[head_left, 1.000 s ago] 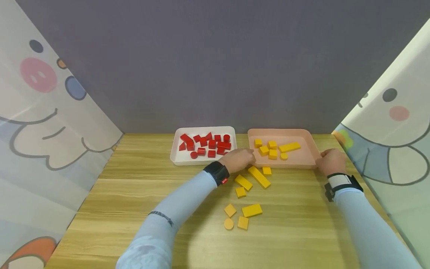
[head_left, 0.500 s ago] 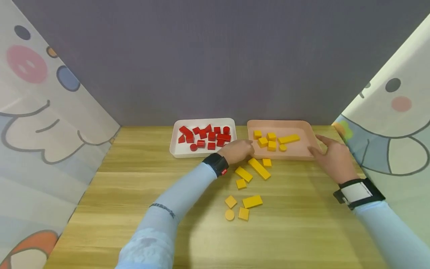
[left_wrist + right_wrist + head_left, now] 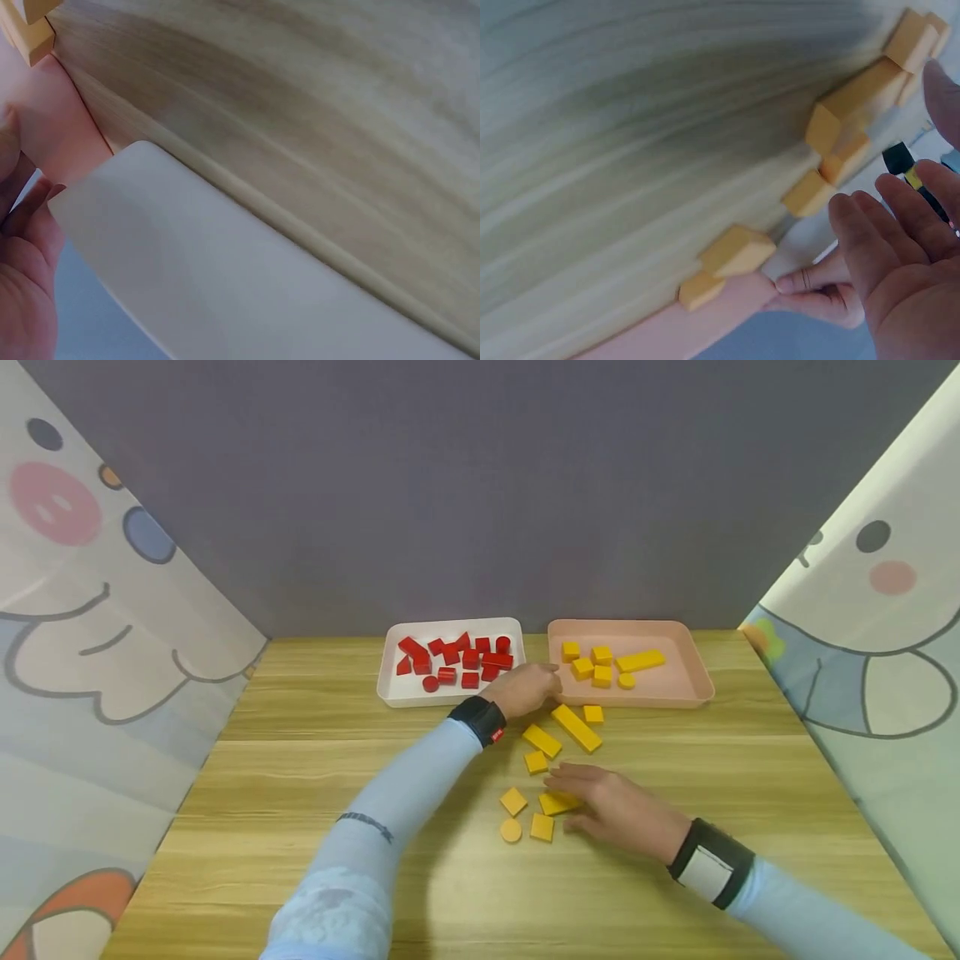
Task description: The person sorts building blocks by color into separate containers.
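My left hand (image 3: pixel 525 689) is at the near left corner of a shallow pink tray (image 3: pixel 678 656). In the right wrist view, the left thumb and fingers (image 3: pixel 825 296) pinch that corner. Several yellow blocks, a long bar (image 3: pixel 640 661) among them, lie in the tray. My right hand (image 3: pixel 622 810) stretches over the near part of the table, fingers extended and apart, overlapping a yellow rectangular block (image 3: pixel 555 804). Around it lie a yellow disc (image 3: pixel 511 831), a square block (image 3: pixel 542 827) and another turned square (image 3: pixel 513 802).
A white tray (image 3: pixel 397 695) of several red blocks (image 3: pixel 470 658) stands left of the pink one. More yellow blocks, including a long bar (image 3: pixel 577 728) and a shorter one (image 3: pixel 542 741), lie before the pink tray. A grey wall (image 3: pixel 480 510) rises behind the wooden table (image 3: pixel 315 752).
My right hand has let go of the pink tray's right end and moved left and nearer, over the yellow blocks. The left hand stays at the tray's corner.
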Demonstrator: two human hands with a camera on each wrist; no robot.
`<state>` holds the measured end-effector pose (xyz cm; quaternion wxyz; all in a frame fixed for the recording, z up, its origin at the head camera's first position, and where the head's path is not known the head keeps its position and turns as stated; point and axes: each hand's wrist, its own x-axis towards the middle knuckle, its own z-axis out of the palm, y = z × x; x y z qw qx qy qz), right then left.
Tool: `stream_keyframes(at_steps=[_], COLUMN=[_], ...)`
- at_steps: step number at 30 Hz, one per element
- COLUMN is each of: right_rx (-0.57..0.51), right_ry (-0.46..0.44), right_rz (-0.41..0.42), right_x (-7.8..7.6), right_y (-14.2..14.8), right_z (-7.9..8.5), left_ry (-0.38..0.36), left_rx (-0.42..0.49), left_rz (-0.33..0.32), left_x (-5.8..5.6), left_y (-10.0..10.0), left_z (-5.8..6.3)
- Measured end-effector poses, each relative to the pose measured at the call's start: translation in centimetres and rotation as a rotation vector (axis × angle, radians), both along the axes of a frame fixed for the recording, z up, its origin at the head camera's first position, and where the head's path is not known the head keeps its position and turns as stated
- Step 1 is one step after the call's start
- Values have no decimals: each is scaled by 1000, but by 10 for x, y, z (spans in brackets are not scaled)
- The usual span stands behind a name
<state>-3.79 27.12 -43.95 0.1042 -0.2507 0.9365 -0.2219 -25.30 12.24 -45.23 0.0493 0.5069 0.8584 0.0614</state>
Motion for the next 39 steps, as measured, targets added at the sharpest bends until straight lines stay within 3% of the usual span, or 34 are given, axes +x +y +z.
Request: stream_keyframes(at_steps=[11, 26, 31, 34, 39], right_rx=[22, 17, 6, -13, -25], right_ry=[-48, 38, 66, 134, 224], right_rz=[7, 1, -15, -21, -138], right_x=[-7, -7, -10, -16, -45], right_y=[0, 0, 5, 11, 35], right_z=[-15, -24, -20, -13, 10], left_ry=[-38, 11, 27, 33, 58], left_rx=[39, 3, 16, 38, 69], left_rz=[47, 70, 69, 66, 48], left_x=[-2, 4, 4, 4, 3], left_y=[2, 4, 2, 0, -2], left_z=[-6, -8, -9, -10, -13])
